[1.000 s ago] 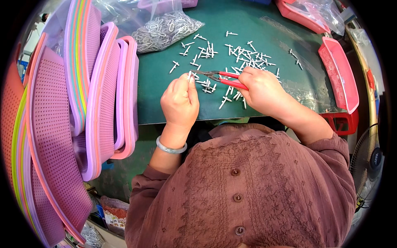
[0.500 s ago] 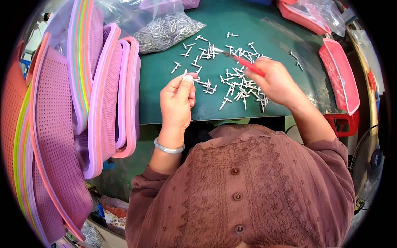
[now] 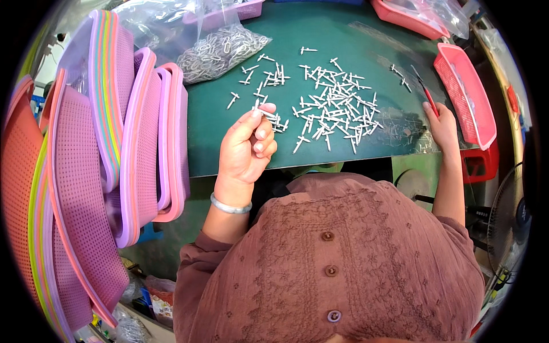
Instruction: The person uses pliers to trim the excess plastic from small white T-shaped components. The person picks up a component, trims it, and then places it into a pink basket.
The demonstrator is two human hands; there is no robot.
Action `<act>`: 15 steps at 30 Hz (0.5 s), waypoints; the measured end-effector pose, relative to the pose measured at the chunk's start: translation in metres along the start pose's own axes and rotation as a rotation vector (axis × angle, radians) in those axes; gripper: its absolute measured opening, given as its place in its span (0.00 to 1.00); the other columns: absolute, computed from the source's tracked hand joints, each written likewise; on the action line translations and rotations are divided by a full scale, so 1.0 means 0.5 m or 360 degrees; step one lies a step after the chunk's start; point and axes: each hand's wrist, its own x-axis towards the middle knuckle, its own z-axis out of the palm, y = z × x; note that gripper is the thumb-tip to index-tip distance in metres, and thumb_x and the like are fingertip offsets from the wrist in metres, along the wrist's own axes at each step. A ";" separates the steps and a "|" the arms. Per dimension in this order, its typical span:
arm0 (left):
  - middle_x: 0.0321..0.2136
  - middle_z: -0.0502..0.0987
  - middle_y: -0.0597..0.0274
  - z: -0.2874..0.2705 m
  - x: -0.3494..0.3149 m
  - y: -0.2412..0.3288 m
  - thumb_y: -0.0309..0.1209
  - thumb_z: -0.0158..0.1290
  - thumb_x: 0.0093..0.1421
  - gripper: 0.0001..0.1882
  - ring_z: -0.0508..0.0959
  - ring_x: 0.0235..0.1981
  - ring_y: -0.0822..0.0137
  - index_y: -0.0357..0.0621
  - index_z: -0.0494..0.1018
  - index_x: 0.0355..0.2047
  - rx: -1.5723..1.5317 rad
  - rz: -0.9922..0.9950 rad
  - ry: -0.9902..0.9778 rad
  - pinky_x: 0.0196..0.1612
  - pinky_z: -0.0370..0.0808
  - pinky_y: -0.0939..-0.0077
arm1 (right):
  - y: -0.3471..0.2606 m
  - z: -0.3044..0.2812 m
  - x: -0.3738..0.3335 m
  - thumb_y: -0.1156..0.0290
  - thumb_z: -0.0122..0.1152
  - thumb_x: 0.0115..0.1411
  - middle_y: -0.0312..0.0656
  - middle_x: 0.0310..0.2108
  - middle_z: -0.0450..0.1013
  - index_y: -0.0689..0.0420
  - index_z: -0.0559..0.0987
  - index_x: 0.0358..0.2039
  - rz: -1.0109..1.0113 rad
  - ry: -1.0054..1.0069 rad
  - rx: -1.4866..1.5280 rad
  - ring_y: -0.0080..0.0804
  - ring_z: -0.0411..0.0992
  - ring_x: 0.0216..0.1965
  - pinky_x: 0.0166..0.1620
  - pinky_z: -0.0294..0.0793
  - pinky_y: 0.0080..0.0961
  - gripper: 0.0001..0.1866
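My left hand (image 3: 247,146) is raised over the table's near edge. Its thumb and fingertips pinch a small silvery cross-shaped metal part (image 3: 257,106), mostly hidden by the fingers. At the right, my right hand (image 3: 443,128) is closed around a slim red-handled tool (image 3: 429,98) with a thin grey metal tip. That tip points away from me, beside a few stray metal parts. Many like parts lie in a loose pile (image 3: 337,106) mid-table. A smaller cluster (image 3: 275,76) lies just beyond my left hand.
A clear plastic bag of metal links (image 3: 223,51) sits at the table's back left. Nested plastic baskets (image 3: 146,143) in purple, pink and orange stand along the left. A pink basket (image 3: 466,97) rests at the right edge, above a red stool (image 3: 480,164). A fan (image 3: 506,220) stands lower right.
My right hand has moved right with the red-handled tool, from over the pile to the table's right side. My left hand stays in place, its fingers more turned up.
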 end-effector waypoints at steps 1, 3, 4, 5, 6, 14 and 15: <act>0.16 0.63 0.71 0.004 0.002 -0.001 0.30 0.41 0.65 0.11 0.59 0.13 0.81 0.37 0.70 0.40 0.0004 -0.0008 0.0004 0.16 0.55 0.87 | 0.022 0.002 -0.004 0.55 0.55 0.57 0.53 0.20 0.66 0.66 0.70 0.21 -0.0069 0.0069 -0.0030 0.47 0.67 0.25 0.31 0.64 0.38 0.22; 0.16 0.64 0.71 0.007 -0.002 -0.005 0.29 0.40 0.65 0.12 0.59 0.13 0.81 0.36 0.70 0.41 0.0011 -0.0015 0.0021 0.16 0.55 0.87 | 0.063 0.012 -0.014 0.56 0.56 0.57 0.53 0.23 0.67 0.65 0.70 0.22 -0.0217 0.0199 -0.0088 0.48 0.68 0.27 0.33 0.64 0.38 0.22; 0.16 0.64 0.71 0.007 -0.003 -0.008 0.30 0.41 0.64 0.11 0.59 0.13 0.81 0.36 0.71 0.40 0.0094 -0.0002 0.0042 0.16 0.56 0.87 | 0.082 0.013 -0.010 0.59 0.59 0.54 0.50 0.29 0.67 0.64 0.71 0.25 -0.0207 0.0120 -0.0209 0.46 0.68 0.33 0.36 0.65 0.37 0.18; 0.16 0.64 0.71 0.006 -0.005 -0.012 0.30 0.42 0.64 0.11 0.59 0.13 0.81 0.36 0.71 0.40 0.0176 0.0011 0.0064 0.16 0.56 0.88 | 0.097 0.017 -0.009 0.60 0.61 0.53 0.50 0.30 0.68 0.64 0.71 0.26 -0.0300 0.0153 -0.0237 0.46 0.67 0.34 0.37 0.65 0.36 0.17; 0.16 0.65 0.71 0.006 -0.008 -0.016 0.30 0.43 0.64 0.11 0.60 0.14 0.81 0.36 0.72 0.39 0.0259 0.0025 0.0086 0.16 0.56 0.88 | 0.108 0.022 -0.008 0.62 0.62 0.52 0.49 0.31 0.68 0.63 0.70 0.26 -0.0394 0.0186 -0.0264 0.46 0.67 0.35 0.38 0.65 0.36 0.16; 0.14 0.66 0.74 0.004 -0.026 -0.070 0.29 0.49 0.60 0.09 0.60 0.14 0.84 0.35 0.76 0.33 0.1560 0.0083 0.0493 0.16 0.56 0.89 | 0.141 0.017 0.018 0.62 0.65 0.48 0.53 0.51 0.65 0.63 0.70 0.33 -0.0520 0.0152 -0.0289 0.49 0.63 0.52 0.53 0.62 0.35 0.20; 0.14 0.66 0.74 0.001 -0.024 -0.071 0.29 0.50 0.60 0.09 0.60 0.14 0.84 0.35 0.76 0.32 0.1653 0.0054 0.0488 0.17 0.56 0.89 | 0.142 0.017 0.020 0.61 0.65 0.48 0.53 0.51 0.65 0.63 0.71 0.34 -0.0518 0.0162 -0.0315 0.49 0.63 0.52 0.53 0.62 0.35 0.20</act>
